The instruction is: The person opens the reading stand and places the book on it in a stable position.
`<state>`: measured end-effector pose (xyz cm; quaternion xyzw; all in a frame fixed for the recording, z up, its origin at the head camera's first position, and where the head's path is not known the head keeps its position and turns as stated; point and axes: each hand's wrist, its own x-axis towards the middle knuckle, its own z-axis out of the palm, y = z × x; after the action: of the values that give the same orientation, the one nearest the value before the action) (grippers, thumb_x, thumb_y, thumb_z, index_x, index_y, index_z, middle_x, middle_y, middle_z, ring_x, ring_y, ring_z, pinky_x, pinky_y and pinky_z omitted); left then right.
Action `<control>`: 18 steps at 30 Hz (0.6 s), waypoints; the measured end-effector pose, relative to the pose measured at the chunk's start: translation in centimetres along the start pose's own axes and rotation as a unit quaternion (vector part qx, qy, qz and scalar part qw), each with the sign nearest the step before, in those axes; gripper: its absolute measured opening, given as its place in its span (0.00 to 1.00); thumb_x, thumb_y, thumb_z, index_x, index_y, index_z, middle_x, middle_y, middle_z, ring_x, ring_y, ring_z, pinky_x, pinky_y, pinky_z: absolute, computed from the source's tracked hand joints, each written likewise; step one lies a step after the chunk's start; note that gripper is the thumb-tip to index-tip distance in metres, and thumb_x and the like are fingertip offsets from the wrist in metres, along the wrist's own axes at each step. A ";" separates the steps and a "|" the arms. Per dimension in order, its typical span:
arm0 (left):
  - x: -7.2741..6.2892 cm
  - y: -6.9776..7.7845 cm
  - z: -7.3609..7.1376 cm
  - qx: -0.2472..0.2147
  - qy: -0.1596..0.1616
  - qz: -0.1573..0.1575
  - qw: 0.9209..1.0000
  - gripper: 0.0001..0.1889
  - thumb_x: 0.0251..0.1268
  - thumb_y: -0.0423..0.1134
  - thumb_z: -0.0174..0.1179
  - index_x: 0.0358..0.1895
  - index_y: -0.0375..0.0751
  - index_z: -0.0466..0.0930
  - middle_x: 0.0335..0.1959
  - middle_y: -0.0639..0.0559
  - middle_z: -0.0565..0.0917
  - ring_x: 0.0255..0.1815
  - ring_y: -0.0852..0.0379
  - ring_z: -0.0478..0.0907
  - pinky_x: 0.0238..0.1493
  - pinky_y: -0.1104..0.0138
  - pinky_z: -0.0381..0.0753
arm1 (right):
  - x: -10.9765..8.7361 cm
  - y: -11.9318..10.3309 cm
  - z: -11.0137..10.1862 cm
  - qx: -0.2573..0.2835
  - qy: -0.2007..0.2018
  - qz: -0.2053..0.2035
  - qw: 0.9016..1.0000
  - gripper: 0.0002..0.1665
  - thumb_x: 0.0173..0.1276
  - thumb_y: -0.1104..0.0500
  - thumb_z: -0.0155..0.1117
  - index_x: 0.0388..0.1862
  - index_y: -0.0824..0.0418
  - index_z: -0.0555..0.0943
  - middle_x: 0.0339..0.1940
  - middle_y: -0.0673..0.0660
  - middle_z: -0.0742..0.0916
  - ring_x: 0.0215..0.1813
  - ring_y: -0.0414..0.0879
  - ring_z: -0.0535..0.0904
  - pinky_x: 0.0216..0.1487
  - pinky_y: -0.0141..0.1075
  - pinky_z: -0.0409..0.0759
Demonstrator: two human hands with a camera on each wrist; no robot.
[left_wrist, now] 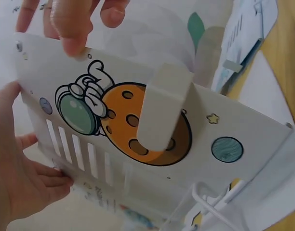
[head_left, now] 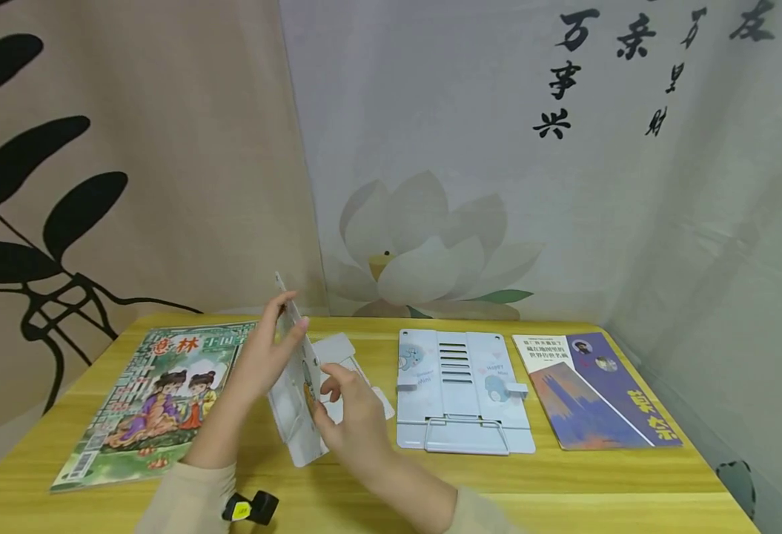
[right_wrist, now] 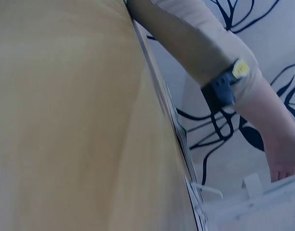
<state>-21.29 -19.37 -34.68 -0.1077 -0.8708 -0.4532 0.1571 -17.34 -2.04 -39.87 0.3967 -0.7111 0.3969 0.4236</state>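
A white folding book stand (head_left: 300, 386) stands tilted on its edge, with its panel held nearly upright. In the left wrist view, the stand (left_wrist: 205, 101) shows an astronaut on an orange planet, several slots, a white clip and a wire bracket. My left hand (head_left: 264, 356) grips the panel's upper end, thumb towards me and fingers beyond. My right hand (head_left: 357, 419) pinches the panel's right-hand edge with thumb and fingers. Part of the right fingers' hold is hidden behind the panel. Only the left hand (right_wrist: 282, 149) and a blurred piece of the stand show in the right wrist view.
A magazine (head_left: 170, 404) lies at left on the wooden table (head_left: 564, 482). Right of the hands lies a second white stand (head_left: 457, 397), then a purple book (head_left: 597, 393). White panels (head_left: 337, 348) lie just behind the held stand. A curtain hangs behind.
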 end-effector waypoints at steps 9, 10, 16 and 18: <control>0.0 -0.3 -1.0 -0.078 -0.028 0.002 0.997 0.28 0.73 0.49 0.50 0.71 0.45 0.57 0.73 0.36 0.56 0.72 0.37 0.52 0.63 0.37 0.55 | 0.0 -0.2 -0.2 0.077 -0.046 -0.003 0.996 0.35 0.50 0.70 0.70 0.58 0.63 0.70 0.34 0.51 0.82 0.31 0.41 0.76 0.35 0.20 0.70; 0.0 -0.5 -1.1 -0.080 -0.029 0.003 0.996 0.28 0.73 0.49 0.50 0.71 0.45 0.57 0.72 0.36 0.56 0.72 0.36 0.52 0.64 0.37 0.55 | 0.0 0.1 -0.4 0.094 -0.056 0.012 0.994 0.32 0.52 0.69 0.69 0.58 0.62 0.71 0.35 0.51 0.83 0.32 0.42 0.76 0.35 0.20 0.69; 0.1 -1.1 -1.5 -0.096 -0.037 0.008 0.995 0.27 0.73 0.48 0.51 0.71 0.45 0.59 0.72 0.37 0.59 0.72 0.38 0.54 0.66 0.42 0.54 | -0.3 3.5 -1.6 0.076 -0.162 0.210 0.961 0.17 0.61 0.64 0.67 0.50 0.57 0.80 0.36 0.49 0.84 0.34 0.42 0.76 0.29 0.27 0.70; 0.0 -1.3 -1.7 -0.104 -0.038 0.010 0.994 0.26 0.73 0.46 0.51 0.71 0.45 0.60 0.72 0.39 0.60 0.72 0.39 0.54 0.66 0.42 0.54 | -0.7 5.1 -1.8 0.032 -0.225 0.268 0.936 0.15 0.61 0.61 0.68 0.49 0.54 0.82 0.37 0.46 0.84 0.34 0.41 0.75 0.29 0.29 0.71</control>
<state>-21.43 -21.46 -34.73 -0.1493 -0.8233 -0.5350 0.1165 -21.22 1.65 -41.09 0.2837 -0.8548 0.4183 0.1172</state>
